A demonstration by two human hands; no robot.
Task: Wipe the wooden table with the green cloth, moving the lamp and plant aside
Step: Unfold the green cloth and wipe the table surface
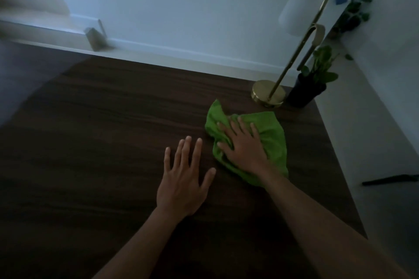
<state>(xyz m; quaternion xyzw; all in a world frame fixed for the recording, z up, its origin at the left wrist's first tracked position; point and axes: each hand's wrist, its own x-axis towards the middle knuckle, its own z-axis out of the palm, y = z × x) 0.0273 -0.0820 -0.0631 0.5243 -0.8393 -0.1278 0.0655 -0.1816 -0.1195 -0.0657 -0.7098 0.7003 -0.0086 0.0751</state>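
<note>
The dark wooden table (102,142) fills most of the view. A crumpled green cloth (272,133) lies on it right of centre, with my right hand (243,146) pressed flat on top, fingers curled into its folds. My left hand (183,179) rests flat on the bare wood just left of the cloth, fingers spread, holding nothing. At the table's far right corner stands a brass lamp (268,94) with a curved stem and a white shade. A small plant (314,81) in a dark pot sits right beside the lamp's base.
A white wall and baseboard (181,52) run along the table's far edge. A small grey box-like object (96,37) sits on the ledge at the back left. Another leafy plant (353,13) stands at the far right. A dark object (390,179) lies on the floor to the right.
</note>
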